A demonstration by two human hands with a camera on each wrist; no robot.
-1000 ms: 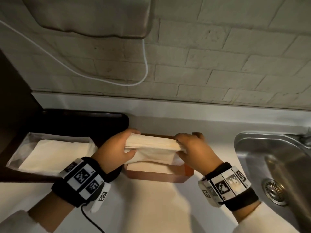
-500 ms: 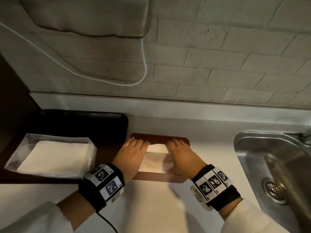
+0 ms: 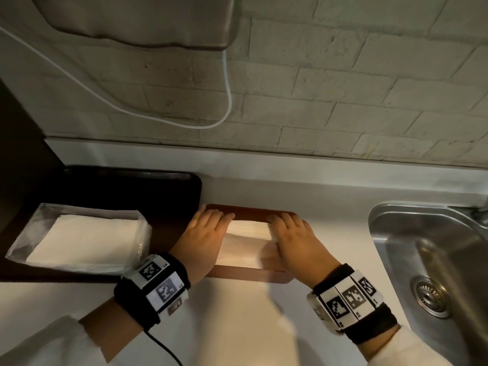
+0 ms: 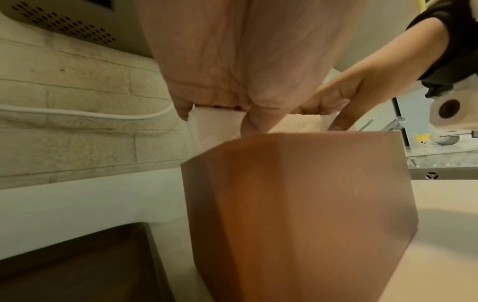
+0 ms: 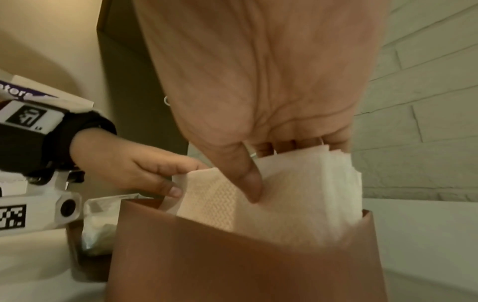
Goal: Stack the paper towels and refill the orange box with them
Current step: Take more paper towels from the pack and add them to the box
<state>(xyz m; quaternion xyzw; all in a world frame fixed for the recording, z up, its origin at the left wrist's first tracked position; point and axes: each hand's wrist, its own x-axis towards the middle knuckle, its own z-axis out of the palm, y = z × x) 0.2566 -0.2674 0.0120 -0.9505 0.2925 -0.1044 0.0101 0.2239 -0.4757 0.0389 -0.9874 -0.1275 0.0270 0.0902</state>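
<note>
The orange box (image 3: 248, 274) stands on the white counter with a stack of white paper towels (image 3: 245, 241) in it. My left hand (image 3: 203, 233) lies flat over the stack's left end, fingers straight toward the far rim. My right hand (image 3: 293, 236) lies the same way over the right end. In the right wrist view the towels (image 5: 297, 194) stick up above the box (image 5: 245, 255), and my right thumb presses their near face. The left wrist view shows the box wall (image 4: 297, 204) close up, with the towels (image 4: 207, 126) under my fingers.
A clear plastic pack of more towels (image 3: 79, 239) lies on a dark tray (image 3: 158, 191) to the left. A steel sink (image 3: 435, 260) is on the right. A white cable (image 3: 227, 96) hangs on the brick wall under a mounted unit (image 3: 132, 19).
One second ago both hands gripped the stack above the box. They lowered it in and flattened on top. Since half a second ago the hands have barely moved.
</note>
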